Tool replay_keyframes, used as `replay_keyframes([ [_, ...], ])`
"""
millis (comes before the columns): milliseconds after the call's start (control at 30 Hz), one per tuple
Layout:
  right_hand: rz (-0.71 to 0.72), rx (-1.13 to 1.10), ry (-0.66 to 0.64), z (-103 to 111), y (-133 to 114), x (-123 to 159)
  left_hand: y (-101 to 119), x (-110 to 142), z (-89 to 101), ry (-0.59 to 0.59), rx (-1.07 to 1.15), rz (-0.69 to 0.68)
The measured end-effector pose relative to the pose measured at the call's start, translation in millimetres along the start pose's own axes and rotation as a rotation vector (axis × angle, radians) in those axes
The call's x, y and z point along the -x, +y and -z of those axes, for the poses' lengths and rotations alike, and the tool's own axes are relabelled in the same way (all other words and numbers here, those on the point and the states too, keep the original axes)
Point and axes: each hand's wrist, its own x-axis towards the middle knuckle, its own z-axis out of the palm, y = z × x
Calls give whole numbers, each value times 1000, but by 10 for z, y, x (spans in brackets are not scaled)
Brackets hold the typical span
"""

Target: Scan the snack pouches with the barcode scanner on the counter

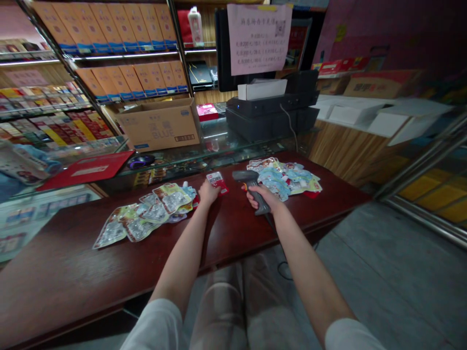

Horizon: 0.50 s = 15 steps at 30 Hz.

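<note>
Two bare hands are working over a dark red table (69, 253), forearms reaching forward from pale short sleeves. The left hand (208, 193) is grasping a red-and-white packet (219, 183) by its near left side, with the fingers curling in against it; the packet is lying at the table's far edge, between two heaps. The right hand (265, 195) is wrapping around the handle of a dark grey handheld scanner (247, 175), whose head is pointing leftward, toward the packet but standing apart from it; a small orange part is showing near the index finger. A loose heap of glossy packets (146, 214) is spreading to the left of the left hand, its pieces overlapping in a slanting row. A second heap, of mostly pale blue packets (288, 179), is lying just beyond and to the right of the scanner. Behind the table, a glass counter (219, 133) is supporting an open cardboard box (160, 127) and, farther right, a black machine (270, 114). Above this machine, a printed pink sheet (260, 41) is hanging over a dark screen. Orange boxes (102, 26) are filling the shelves at upper left.
</note>
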Motion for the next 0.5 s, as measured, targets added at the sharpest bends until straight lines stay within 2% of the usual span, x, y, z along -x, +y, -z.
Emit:
replay_keyframes([
  [167, 2, 13, 6, 8, 3, 0, -134, -85, 52, 93, 395, 5],
  [300, -1, 10, 17, -4, -15, 17, -132, -98, 113, 109, 840, 53],
  [367, -7, 15, 12, -13, -22, 24, -126, -94, 136, 92, 905, 56],
  [500, -29, 21, -16, -29, -16, 25, -126, -87, 156, 73, 896, 75],
])
